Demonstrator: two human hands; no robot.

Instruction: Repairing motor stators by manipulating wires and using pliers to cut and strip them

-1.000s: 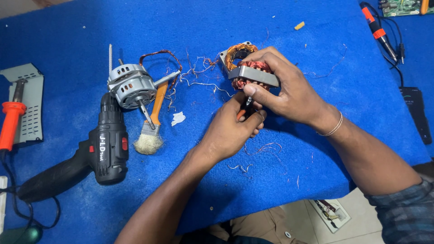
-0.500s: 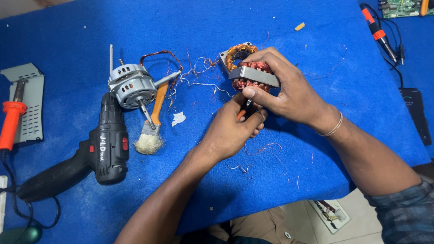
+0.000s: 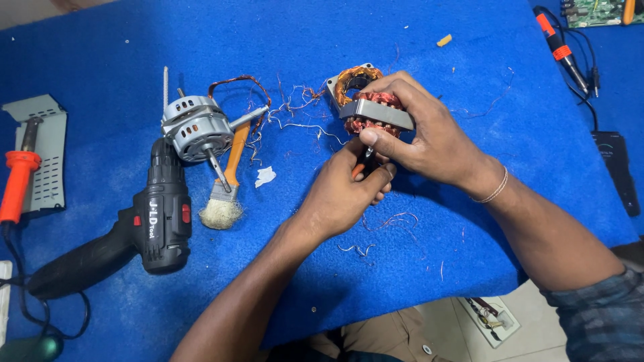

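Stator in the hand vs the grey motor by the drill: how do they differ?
The stator is bare, its red-copper windings exposed; the grey motor is closed in a ribbed metal housing. The stator is gripped by the right hand, tilted off the cloth; the motor lies untouched on the cloth. The motor has a shaft sticking out; the stator shows none. Both trail loose wires.

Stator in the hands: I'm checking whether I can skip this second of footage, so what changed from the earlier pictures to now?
Nothing visibly changed. The right hand grips the stator as before, and the left hand keeps a small orange-handled tool pressed under it. The motor, brush and drill lie where they were on the blue cloth.
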